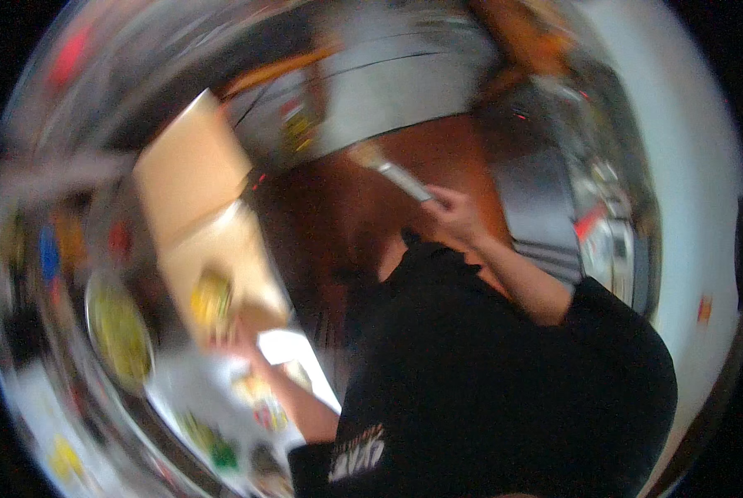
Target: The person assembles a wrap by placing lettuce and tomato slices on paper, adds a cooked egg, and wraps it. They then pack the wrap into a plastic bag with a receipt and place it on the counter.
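Note:
My right hand (457,214) is closed around the handle of a brush (403,179). Its pale handle points up and to the left, and the bristle end is blurred. On the left, my left hand (237,339) reaches to the near part of a tan cardboard box (193,178) with a raised panel. Just beyond its fingers is a roundish yellow and dark thing (212,297), too smeared to name. Motion blurs the left fingers, so whether they grip that thing or the box edge cannot be made out.
Left of the box is an oval metal-rimmed dish (119,332) of yellow-green stuff. A white surface (168,378) nearby bears blurred colourful items. Reddish-brown flooring (330,195) lies ahead. Cluttered metal equipment (608,249) stands along the right, beside a pale wall (703,166).

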### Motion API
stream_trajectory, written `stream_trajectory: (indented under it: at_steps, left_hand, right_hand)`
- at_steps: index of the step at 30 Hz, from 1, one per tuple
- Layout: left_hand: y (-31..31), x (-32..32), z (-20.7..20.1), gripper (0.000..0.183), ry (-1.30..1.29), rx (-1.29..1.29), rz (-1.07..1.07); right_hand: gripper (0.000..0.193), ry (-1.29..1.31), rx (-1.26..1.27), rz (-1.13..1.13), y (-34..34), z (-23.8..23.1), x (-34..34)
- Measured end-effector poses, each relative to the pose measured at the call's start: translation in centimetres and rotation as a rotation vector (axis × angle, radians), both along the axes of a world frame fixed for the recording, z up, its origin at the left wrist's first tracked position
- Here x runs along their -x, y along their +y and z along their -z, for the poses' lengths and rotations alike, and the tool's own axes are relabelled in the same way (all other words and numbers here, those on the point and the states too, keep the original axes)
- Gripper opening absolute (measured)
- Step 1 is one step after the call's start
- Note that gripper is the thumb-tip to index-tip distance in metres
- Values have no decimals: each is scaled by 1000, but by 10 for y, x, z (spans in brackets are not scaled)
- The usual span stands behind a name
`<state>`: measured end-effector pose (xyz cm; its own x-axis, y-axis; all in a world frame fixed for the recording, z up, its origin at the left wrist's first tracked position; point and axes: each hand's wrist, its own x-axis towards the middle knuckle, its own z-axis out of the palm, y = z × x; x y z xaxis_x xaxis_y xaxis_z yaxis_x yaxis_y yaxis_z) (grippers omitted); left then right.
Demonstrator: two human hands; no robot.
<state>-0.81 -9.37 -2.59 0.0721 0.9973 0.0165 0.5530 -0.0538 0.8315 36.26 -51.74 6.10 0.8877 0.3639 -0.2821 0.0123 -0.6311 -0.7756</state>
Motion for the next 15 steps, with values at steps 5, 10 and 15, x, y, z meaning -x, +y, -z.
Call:
stream_trajectory:
  at_steps: [5,10,15]
  left_hand:
    - [-89,33,4,88,232,-80,-213]
    - [-231,-33,55,63,443,-568,214]
    - [-368,-113,65,68,409,-472,974]
  right_hand:
    - [47,-339,-53,575,-161,20,0]
    - [41,-749,174,1141,-435,66,-55]
    - [43,-534,497,1758,-759,88,-56]
